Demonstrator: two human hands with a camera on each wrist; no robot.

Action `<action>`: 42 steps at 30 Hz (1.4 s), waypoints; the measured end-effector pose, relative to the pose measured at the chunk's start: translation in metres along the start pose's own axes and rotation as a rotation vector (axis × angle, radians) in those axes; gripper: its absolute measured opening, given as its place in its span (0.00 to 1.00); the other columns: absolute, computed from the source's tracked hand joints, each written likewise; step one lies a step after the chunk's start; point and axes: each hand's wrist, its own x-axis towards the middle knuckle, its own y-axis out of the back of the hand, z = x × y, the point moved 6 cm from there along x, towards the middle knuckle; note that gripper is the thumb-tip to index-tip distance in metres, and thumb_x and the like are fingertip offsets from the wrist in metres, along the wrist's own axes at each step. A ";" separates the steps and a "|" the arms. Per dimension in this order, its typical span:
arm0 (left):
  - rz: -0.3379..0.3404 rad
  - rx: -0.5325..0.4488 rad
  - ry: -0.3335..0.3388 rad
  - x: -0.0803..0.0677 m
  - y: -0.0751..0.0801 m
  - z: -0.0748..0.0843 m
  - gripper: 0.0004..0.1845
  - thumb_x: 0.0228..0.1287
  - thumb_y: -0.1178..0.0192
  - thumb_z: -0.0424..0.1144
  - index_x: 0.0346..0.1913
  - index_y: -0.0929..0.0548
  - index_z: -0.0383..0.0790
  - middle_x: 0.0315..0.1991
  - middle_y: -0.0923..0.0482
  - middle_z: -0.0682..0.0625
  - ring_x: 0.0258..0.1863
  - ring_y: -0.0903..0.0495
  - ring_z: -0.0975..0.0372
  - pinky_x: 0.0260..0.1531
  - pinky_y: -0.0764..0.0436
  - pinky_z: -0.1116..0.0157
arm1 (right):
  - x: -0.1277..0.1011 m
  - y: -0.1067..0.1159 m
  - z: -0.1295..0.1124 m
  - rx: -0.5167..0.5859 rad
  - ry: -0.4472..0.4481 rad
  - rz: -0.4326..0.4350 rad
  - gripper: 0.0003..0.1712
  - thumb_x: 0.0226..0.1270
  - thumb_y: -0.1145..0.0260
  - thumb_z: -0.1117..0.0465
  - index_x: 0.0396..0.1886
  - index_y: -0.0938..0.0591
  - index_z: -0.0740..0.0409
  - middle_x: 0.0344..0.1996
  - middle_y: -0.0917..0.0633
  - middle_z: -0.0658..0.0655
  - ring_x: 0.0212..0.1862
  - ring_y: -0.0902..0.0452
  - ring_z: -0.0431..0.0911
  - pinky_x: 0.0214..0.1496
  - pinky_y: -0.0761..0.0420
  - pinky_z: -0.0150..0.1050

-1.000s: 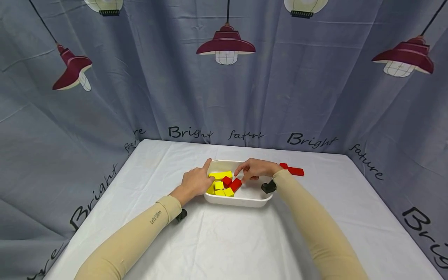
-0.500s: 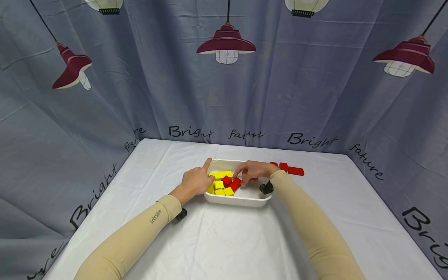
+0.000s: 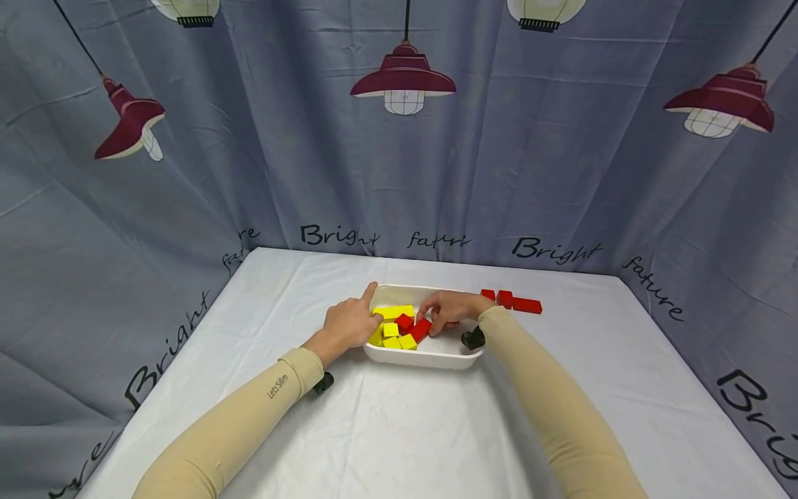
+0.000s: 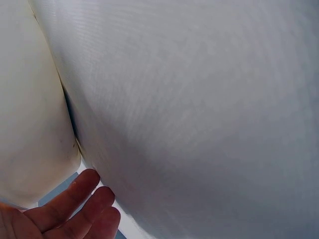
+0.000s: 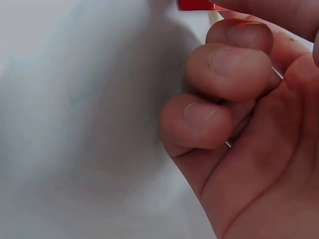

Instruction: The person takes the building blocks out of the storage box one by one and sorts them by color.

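A white tray [image 3: 430, 360] stands mid-table. It holds several yellow blocks [image 3: 393, 313] on its left side and red blocks [image 3: 405, 321] in the middle. My left hand [image 3: 357, 317] rests against the tray's left side, index finger straight along the rim. In the left wrist view its other fingers [image 4: 75, 199] lie loosely beside the tray wall [image 4: 30, 124]. My right hand [image 3: 444, 310] reaches into the tray with fingers curled, its fingertips pinching a red block [image 3: 421, 329]. The right wrist view shows curled fingers [image 5: 219, 74] and a red block's edge [image 5: 197, 5] at the top.
Three red blocks [image 3: 526, 305] lie in a row on the white tablecloth [image 3: 405, 430] just right of the tray's far corner. Grey curtains printed with lamps close off the table's back and sides. Black wrist cameras [image 3: 472, 339] sit under both forearms.
My right hand has slid slightly left and lower onto the red block, uncovering more of the red blocks outside the tray. My left hand has stayed put.
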 end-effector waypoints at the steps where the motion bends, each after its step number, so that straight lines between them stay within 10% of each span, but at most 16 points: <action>1: -0.001 0.000 0.001 0.000 0.000 0.000 0.40 0.69 0.50 0.53 0.81 0.49 0.51 0.33 0.19 0.46 0.29 0.23 0.55 0.27 0.26 0.59 | 0.000 0.000 0.000 -0.004 0.001 0.000 0.18 0.60 0.26 0.62 0.50 0.15 0.49 0.19 0.26 0.51 0.20 0.36 0.46 0.27 0.36 0.33; 42: 0.015 0.006 -0.003 -0.001 0.000 0.000 0.40 0.68 0.50 0.53 0.81 0.48 0.51 0.35 0.17 0.44 0.29 0.23 0.55 0.28 0.24 0.58 | -0.034 0.027 -0.025 -0.181 0.050 0.080 0.15 0.60 0.24 0.57 0.48 0.15 0.47 0.25 0.26 0.51 0.23 0.34 0.43 0.26 0.35 0.33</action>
